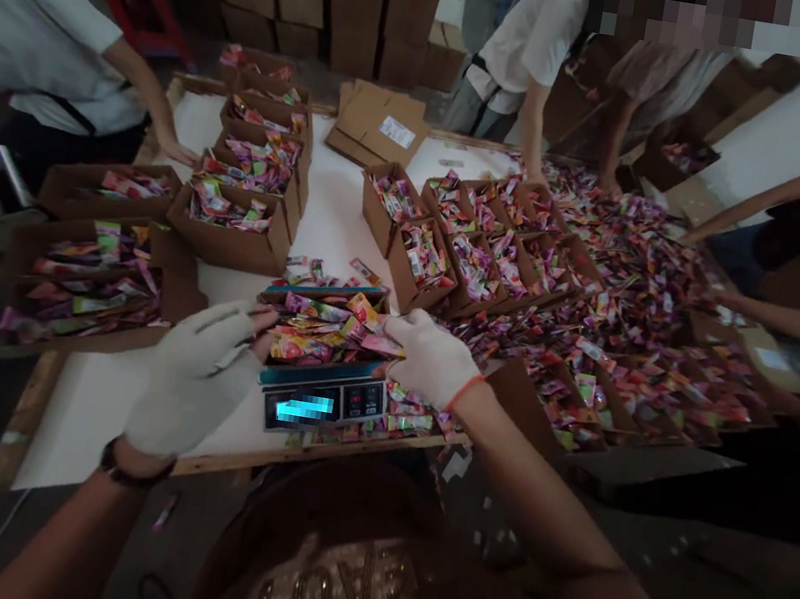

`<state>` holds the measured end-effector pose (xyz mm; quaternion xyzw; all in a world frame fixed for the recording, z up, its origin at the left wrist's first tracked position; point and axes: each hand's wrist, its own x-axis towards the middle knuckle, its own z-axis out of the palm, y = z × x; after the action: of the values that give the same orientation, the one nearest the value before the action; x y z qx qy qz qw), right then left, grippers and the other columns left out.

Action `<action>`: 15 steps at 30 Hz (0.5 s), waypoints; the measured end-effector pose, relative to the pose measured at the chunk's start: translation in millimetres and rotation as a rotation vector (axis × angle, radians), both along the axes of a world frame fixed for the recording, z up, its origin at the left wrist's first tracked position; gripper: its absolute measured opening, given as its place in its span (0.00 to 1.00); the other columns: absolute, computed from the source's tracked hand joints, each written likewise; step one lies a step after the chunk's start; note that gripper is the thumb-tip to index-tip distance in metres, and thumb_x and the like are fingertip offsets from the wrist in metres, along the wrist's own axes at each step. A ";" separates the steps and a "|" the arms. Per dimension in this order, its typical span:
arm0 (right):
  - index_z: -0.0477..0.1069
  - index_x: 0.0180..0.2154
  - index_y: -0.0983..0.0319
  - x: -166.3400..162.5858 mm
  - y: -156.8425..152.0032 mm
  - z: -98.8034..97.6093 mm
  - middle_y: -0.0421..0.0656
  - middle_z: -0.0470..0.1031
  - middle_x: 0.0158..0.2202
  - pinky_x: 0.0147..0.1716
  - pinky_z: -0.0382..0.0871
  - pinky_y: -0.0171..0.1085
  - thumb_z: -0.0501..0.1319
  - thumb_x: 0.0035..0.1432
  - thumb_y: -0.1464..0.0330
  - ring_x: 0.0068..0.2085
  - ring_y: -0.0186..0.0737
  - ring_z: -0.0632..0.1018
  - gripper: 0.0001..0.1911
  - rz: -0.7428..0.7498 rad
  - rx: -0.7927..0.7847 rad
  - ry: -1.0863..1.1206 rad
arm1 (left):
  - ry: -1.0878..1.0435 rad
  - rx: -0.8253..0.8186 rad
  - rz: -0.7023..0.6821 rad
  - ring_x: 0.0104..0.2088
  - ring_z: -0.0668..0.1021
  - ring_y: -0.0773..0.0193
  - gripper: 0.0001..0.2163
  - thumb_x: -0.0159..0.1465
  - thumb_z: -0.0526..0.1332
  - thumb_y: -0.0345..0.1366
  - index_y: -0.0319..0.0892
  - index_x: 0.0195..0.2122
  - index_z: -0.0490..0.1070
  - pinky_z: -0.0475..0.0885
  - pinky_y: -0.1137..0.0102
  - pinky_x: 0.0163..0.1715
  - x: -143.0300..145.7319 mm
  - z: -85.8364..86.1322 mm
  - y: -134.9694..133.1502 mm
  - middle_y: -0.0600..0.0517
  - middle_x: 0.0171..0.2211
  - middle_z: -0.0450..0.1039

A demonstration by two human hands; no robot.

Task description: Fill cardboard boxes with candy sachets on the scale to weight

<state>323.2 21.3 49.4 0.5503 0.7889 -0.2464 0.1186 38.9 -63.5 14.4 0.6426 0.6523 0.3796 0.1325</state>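
Observation:
A small open cardboard box (pixel 312 373) full of colourful wrapped sweets (pixel 320 327) sits on a digital scale (pixel 363 401) at the table's front edge. The scale's display is lit but blurred out. My left hand (pixel 191 373), in a white glove, is beside the box's left end, fingers stretched out and fingertips at its edge. At the right end, my gloved right hand (pixel 432 357) has its fingers bent around a sweet packet (pixel 384 346) that sticks out over the rim. Loose packets (pixel 411 423) lie beside the scale, under my right hand.
Filled boxes stand at left (pixel 227 242) and right of centre (pixel 417 287). A large heap of sweets (pixel 636 246) covers the table's right side. Flattened cartons (pixel 378 124) lie at the back. Co-workers' arms (pixel 148 93) reach in from left, back and right.

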 end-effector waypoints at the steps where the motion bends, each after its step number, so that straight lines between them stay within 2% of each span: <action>1: 0.74 0.74 0.49 -6.7 -0.7 1.3 0.53 0.77 0.68 0.56 0.80 0.45 0.75 0.66 0.57 0.58 0.57 0.86 0.38 0.025 -0.029 -0.069 | 0.050 0.000 -0.059 0.50 0.87 0.48 0.16 0.71 0.62 0.51 0.48 0.36 0.84 0.82 0.54 0.55 7.9 0.3 5.3 0.45 0.46 0.88; 4: 0.72 0.76 0.49 -13.2 0.9 2.4 0.50 0.84 0.63 0.55 0.79 0.42 0.67 0.73 0.62 0.61 0.56 0.86 0.33 0.095 -0.072 -0.153 | 0.186 -0.044 -0.236 0.43 0.85 0.50 0.16 0.72 0.59 0.46 0.48 0.30 0.78 0.81 0.55 0.50 24.7 -6.9 12.2 0.42 0.40 0.86; 6: 0.74 0.74 0.51 -8.8 3.3 1.5 0.50 0.86 0.62 0.56 0.78 0.41 0.64 0.75 0.64 0.62 0.55 0.86 0.30 0.114 -0.059 -0.133 | 0.196 -0.067 -0.262 0.43 0.84 0.49 0.15 0.73 0.58 0.44 0.48 0.31 0.77 0.80 0.54 0.51 27.6 -13.9 10.6 0.41 0.40 0.85; 7: 0.75 0.73 0.52 -5.4 4.3 0.8 0.50 0.86 0.62 0.56 0.78 0.41 0.64 0.75 0.64 0.62 0.54 0.86 0.28 0.119 -0.045 -0.106 | 0.170 -0.059 -0.225 0.44 0.84 0.49 0.14 0.73 0.58 0.45 0.48 0.32 0.78 0.80 0.54 0.52 26.2 -16.9 8.9 0.41 0.43 0.85; 9: 0.77 0.71 0.54 1.0 5.6 0.0 0.50 0.86 0.62 0.56 0.77 0.40 0.64 0.75 0.64 0.61 0.54 0.86 0.26 0.123 -0.014 -0.019 | 0.099 -0.036 -0.063 0.47 0.84 0.48 0.14 0.72 0.59 0.48 0.48 0.36 0.79 0.79 0.55 0.52 18.6 -21.3 5.5 0.42 0.44 0.84; 11: 0.74 0.73 0.56 3.5 6.3 0.3 0.51 0.87 0.59 0.54 0.77 0.40 0.67 0.73 0.65 0.57 0.53 0.87 0.30 0.097 0.010 0.103 | 0.054 -0.072 0.121 0.46 0.82 0.47 0.18 0.71 0.59 0.53 0.46 0.43 0.82 0.78 0.55 0.51 7.6 -24.2 4.3 0.44 0.40 0.80; 13: 0.68 0.77 0.59 1.1 7.5 2.1 0.50 0.88 0.54 0.49 0.77 0.39 0.70 0.70 0.66 0.51 0.50 0.87 0.37 0.049 0.013 0.207 | 0.019 -0.182 0.253 0.45 0.81 0.46 0.25 0.68 0.59 0.58 0.43 0.52 0.81 0.77 0.53 0.50 -1.9 -27.3 6.1 0.45 0.39 0.77; 15: 0.68 0.76 0.61 -2.3 10.4 5.7 0.48 0.88 0.49 0.45 0.77 0.38 0.73 0.66 0.68 0.46 0.48 0.86 0.40 0.017 0.009 0.254 | -0.063 -0.362 0.296 0.43 0.81 0.45 0.34 0.64 0.60 0.63 0.41 0.60 0.77 0.78 0.52 0.47 -5.4 -31.3 10.4 0.44 0.40 0.77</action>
<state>320.9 31.6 55.1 0.5086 0.8034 -0.3093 0.0174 33.5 -53.1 -16.9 0.4935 0.7924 0.2916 0.2087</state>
